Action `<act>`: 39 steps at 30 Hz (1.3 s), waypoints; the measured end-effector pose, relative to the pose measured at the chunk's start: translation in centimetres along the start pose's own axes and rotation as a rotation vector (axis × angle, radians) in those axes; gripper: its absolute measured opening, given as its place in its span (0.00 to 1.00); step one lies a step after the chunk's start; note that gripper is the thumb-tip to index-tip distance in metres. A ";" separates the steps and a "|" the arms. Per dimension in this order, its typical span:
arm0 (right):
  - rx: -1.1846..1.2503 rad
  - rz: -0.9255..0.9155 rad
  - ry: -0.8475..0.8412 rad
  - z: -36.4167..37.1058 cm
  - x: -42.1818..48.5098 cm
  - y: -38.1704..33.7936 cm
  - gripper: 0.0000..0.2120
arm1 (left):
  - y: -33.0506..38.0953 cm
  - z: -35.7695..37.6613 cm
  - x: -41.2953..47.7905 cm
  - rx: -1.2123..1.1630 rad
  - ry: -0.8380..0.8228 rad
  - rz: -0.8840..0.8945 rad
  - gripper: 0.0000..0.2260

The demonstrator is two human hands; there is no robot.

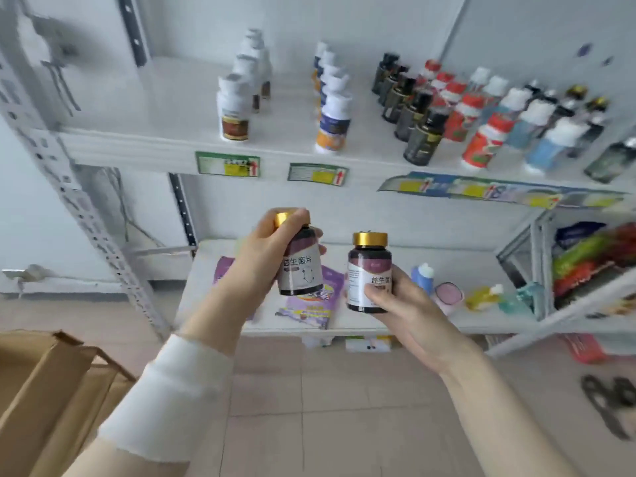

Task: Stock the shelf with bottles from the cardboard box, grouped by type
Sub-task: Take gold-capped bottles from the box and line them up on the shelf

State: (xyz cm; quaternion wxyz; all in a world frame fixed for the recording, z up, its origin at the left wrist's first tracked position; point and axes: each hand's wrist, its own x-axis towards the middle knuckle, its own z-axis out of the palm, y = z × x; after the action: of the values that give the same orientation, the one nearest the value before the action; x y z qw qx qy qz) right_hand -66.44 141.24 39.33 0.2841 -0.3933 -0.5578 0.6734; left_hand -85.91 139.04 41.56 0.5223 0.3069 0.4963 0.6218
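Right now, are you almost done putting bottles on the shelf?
Several rows of bottles, sorted by type, stand on the upper shelf. The left hand grips one gold-capped bottle, the right hand a matching bottle; both need shelving. I cannot see inside the cardboard box, so more may remain.

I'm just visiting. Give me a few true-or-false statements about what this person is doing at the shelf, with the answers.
1. The left hand grips the left bottle, which has a gold cap. True.
2. The right hand is empty. False: it holds the right bottle, of the same kind.
3. The two held bottles touch. False: a gap separates them.
4. The upper shelf carries standing bottles in rows. True.
5. The cardboard box stands on the upper shelf. False: it is at the lower left, below the shelf.
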 end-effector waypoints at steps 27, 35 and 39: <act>-0.007 -0.345 0.517 -50.8 -1.8 -18.4 0.45 | 2.2 55.4 21.6 0.458 -0.537 0.339 0.15; -0.161 -0.409 0.543 -64.7 3.9 -23.2 0.21 | 0.7 67.2 30.8 0.590 -0.428 0.400 0.15; -0.178 -0.391 0.483 -70.7 8.1 -23.4 0.18 | -1.3 70.8 35.3 0.645 -0.334 0.303 0.17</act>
State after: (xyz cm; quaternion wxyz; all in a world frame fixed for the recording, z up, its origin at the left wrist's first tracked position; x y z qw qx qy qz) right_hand -12.21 190.24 55.56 0.4967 -0.4505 -0.5959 0.4419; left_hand -31.09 193.65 58.13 0.3750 0.6219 0.5237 0.4453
